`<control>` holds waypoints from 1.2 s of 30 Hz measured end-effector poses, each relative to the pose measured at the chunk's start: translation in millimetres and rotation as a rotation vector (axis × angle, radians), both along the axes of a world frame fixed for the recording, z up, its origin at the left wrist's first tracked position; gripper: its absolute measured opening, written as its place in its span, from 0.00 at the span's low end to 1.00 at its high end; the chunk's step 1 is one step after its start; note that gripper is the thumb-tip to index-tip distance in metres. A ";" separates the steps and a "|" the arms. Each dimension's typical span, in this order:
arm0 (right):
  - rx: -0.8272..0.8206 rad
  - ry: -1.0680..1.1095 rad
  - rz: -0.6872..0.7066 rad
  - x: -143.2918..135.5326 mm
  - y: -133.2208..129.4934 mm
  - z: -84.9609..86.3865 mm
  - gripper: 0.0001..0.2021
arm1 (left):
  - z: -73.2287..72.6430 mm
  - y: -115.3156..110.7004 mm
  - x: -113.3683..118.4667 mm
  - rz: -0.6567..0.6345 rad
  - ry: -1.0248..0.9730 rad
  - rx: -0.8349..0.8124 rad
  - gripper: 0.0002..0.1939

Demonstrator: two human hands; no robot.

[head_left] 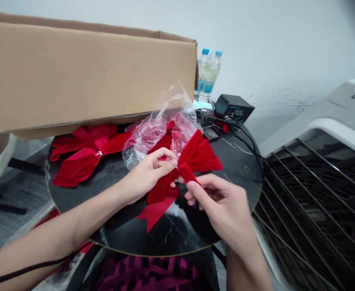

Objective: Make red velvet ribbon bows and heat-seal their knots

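Note:
A red fabric bow (199,155) is held above the round black table, its loops fanned to the right and a notched tail hanging toward me. My left hand (162,163) pinches it near its gathered middle, thumb against bent fingers. With thumb and fingers, my right hand (213,194) grips a folded red strip (189,173) of the bow just right of that middle. Behind my hands lies a crumpled clear plastic bag (153,131) with red fabric in or under it. Another red bow (88,151), tied with a silvery twist at its centre, rests on the left.
A long cardboard box (89,76) stands across the back left. Two water bottles (209,76) and a black control box (234,108) with a dial and cable are at the back right. A large white appliance with a wire grille (313,182) borders the table (129,238) on the right.

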State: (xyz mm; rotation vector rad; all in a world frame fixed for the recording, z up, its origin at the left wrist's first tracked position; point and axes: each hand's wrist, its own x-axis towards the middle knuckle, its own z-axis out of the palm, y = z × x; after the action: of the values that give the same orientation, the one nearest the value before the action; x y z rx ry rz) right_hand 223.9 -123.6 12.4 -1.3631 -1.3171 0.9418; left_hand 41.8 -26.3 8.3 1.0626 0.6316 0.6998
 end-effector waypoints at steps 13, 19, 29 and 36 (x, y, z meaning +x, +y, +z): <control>-0.166 0.200 0.024 -15.5 20.2 -3.1 0.10 | -3.6 -11.9 -3.5 0.005 0.187 0.268 0.11; -0.079 0.215 -0.082 -21.5 13.3 -11.3 0.09 | -5.8 -13.6 -1.5 0.136 0.152 0.231 0.16; 0.015 0.358 -0.244 -36.7 12.0 -22.0 0.06 | 0.2 -16.2 -3.1 0.319 0.190 0.395 0.12; 0.014 0.316 -0.295 -44.3 9.2 -23.6 0.09 | 1.8 -19.5 -1.7 0.396 0.251 0.426 0.12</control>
State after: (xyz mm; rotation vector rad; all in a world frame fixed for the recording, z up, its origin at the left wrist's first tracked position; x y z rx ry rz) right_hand 179.6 -114.4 -11.3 -1.2934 -0.8568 0.8979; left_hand 40.2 -45.8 10.1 1.4513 0.9510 1.0874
